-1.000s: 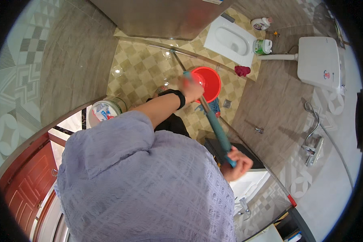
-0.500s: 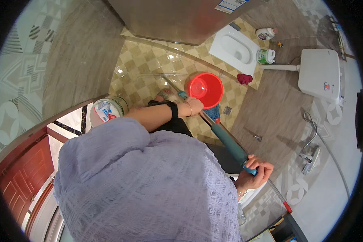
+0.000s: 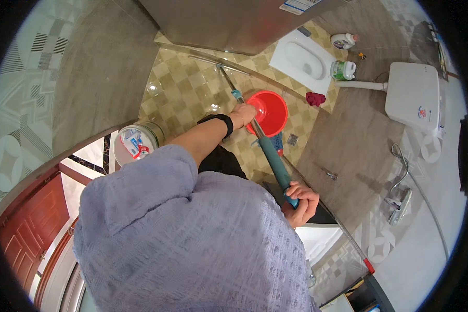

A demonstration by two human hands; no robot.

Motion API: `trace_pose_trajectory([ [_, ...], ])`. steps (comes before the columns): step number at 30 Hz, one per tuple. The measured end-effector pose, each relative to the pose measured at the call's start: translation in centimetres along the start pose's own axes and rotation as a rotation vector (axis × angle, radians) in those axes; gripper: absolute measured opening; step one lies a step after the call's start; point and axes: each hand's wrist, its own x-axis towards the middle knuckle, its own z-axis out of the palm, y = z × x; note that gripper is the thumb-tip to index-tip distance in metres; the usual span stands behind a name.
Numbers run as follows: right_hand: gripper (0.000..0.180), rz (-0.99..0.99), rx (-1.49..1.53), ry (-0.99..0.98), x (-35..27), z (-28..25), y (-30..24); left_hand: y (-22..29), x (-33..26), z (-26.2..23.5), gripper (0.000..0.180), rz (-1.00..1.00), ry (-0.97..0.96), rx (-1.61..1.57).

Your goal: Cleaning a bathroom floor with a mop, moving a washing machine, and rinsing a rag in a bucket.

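Observation:
A long-poled floor squeegee [image 3: 268, 154] with a teal grip slants across the middle of the view. My left hand [image 3: 244, 114] is closed round its metal pole, close to the left side of a red plastic basin [image 3: 282, 112]. Lower right, my right hand [image 3: 302, 202] is wrapped round the end of the teal grip. Beyond my left hand, the thin, wide head [image 3: 221, 65] lies on the tiled floor by the raised step. Part of a blue cloth-like thing [image 3: 278, 141] shows beside the basin, and the pole crosses in front of the basin's near left rim.
A white squat toilet [image 3: 308, 65] is set in the raised step, with bottles [image 3: 343, 70] and a dark red cloth [image 3: 315, 99] nearby. A white bucket [image 3: 156, 136] holding packets stands at left. The metallic panel [image 3: 208, 26] rises at the far side.
The squeegee's head has slid away from me across the floor to the step. My right hand has moved left and farther forward with the grip; the left has shifted slightly forward.

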Motion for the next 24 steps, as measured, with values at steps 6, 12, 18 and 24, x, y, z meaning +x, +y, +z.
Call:
trace_pose_trajectory([
  [6,0.012,-0.031,-0.071,0.097,1.4,-1.3,-4.5,4.5,-0.9,-0.7,0.009,0.188,-0.190,0.004],
  [12,0.013,-0.114,0.127,-0.042,4.2,-4.5,-5.7,5.7,-5.1,-4.9,0.021,0.070,-0.196,-0.117],
  [18,0.018,0.086,0.174,-0.406,6.3,2.0,-1.7,-2.5,-8.7,-5.8,0.012,-0.205,-0.008,-0.154],
  [24,0.015,0.018,0.115,-0.108,4.5,1.9,-0.1,-4.3,-3.2,-0.8,0.011,0.014,-0.047,0.010],
])
